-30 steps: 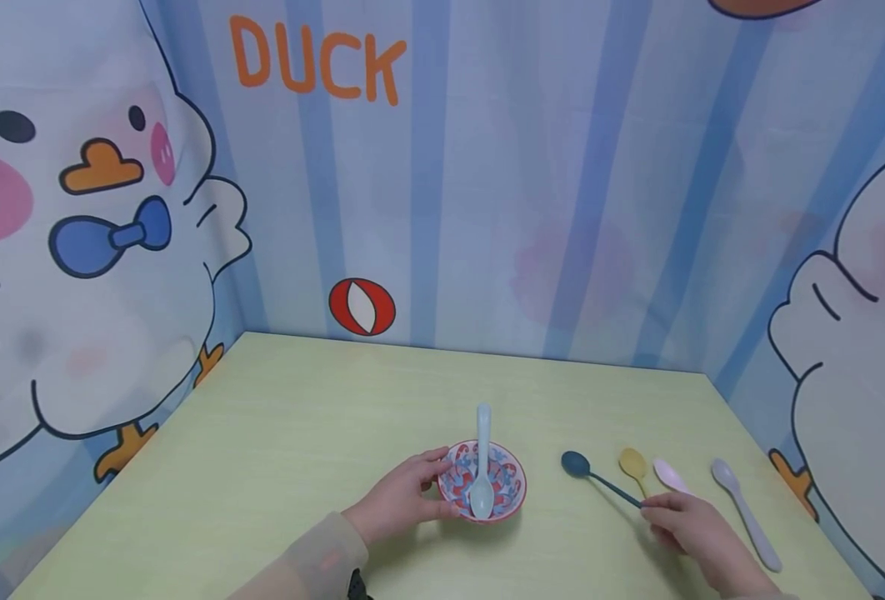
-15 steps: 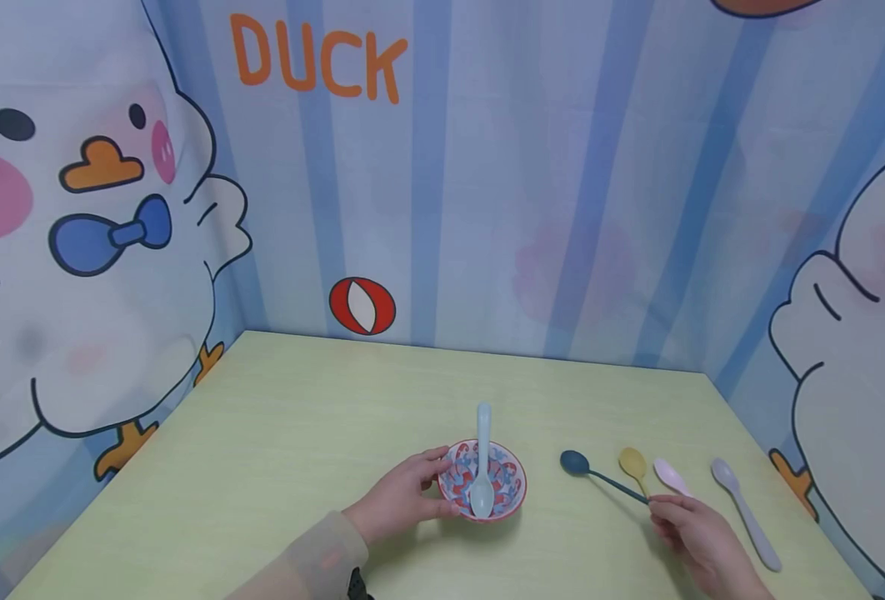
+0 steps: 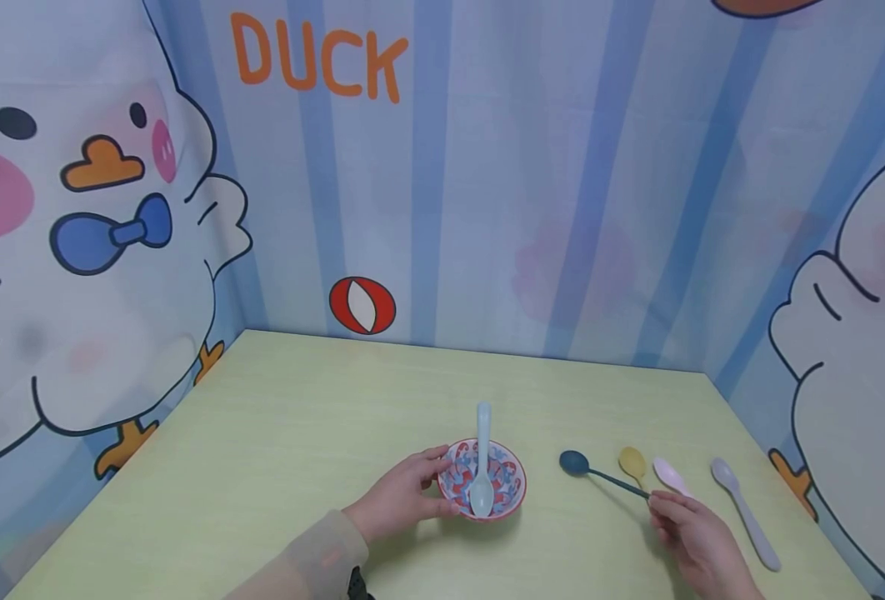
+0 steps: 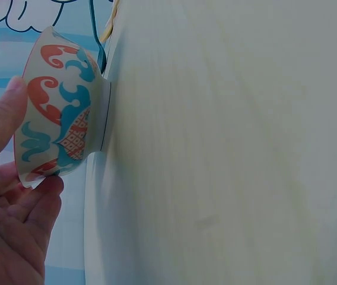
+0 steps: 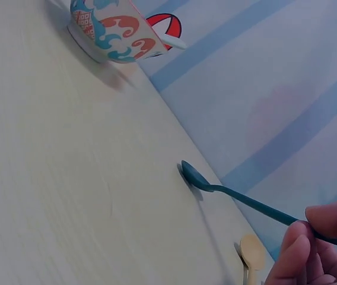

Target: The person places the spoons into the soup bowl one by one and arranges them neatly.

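Bowl (image 4: 62, 113) gripped at nine o'clock by the left hand (image 3: 403, 494); right hand (image 3: 693, 533) pinches a teal spoon (image 5: 250, 202) pointing to ten o'clock.

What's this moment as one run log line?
left grip: holds patterned bowl | in bowl: pale blue spoon | right grip: pinches dark teal spoon by handle | on table: yellow spoon, pink spoon, lavender spoon

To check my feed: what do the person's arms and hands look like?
The left hand is ungloved; a beige sleeve reaches to its wrist. A small black item shows at the sleeve's lower edge, too cut off to identify. The right hand is ungloved too; no sleeve shows there.
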Available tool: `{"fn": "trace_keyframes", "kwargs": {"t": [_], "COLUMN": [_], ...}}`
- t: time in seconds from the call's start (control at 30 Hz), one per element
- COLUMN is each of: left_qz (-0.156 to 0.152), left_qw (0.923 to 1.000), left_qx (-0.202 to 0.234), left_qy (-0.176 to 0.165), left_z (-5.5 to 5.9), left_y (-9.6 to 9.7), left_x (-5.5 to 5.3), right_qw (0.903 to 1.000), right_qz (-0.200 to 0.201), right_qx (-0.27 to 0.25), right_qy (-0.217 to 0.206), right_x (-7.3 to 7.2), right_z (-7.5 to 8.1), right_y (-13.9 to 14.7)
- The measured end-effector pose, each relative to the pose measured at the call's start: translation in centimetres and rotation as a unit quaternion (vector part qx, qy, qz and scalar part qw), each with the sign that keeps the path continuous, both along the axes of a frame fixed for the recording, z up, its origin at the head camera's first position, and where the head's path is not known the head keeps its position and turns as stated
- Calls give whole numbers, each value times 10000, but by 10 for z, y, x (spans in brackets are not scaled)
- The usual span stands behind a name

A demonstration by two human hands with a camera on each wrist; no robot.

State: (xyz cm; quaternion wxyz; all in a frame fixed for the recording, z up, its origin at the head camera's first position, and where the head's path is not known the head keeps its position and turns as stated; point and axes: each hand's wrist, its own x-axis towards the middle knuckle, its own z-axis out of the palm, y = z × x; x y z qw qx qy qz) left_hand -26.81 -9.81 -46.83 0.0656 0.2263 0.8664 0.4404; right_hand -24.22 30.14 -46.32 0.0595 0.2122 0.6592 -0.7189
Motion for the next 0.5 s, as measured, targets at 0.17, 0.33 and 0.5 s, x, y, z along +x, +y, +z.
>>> {"fn": "trace_keyframes", "kwargs": {"t": [0.17, 0.33, 0.5], "left_qz": [27, 54, 58], "left_qw": [10000, 9999, 9999], "left_qx": [-67, -96, -100], "left_qy": [11, -7, -23], "left_z": [0, 0, -1], "left_y": [0, 0, 1], "left_x": [0, 0, -1], "right_qw": [9977, 9922, 9887], "right_qz": [-259, -547, -979], "right_qx": [-628, -1115, -1113], "right_qy": [-45, 70, 212], "right_x": [0, -1, -1], "right_z": [2, 4, 3], "right_y": [0, -4, -9]}}
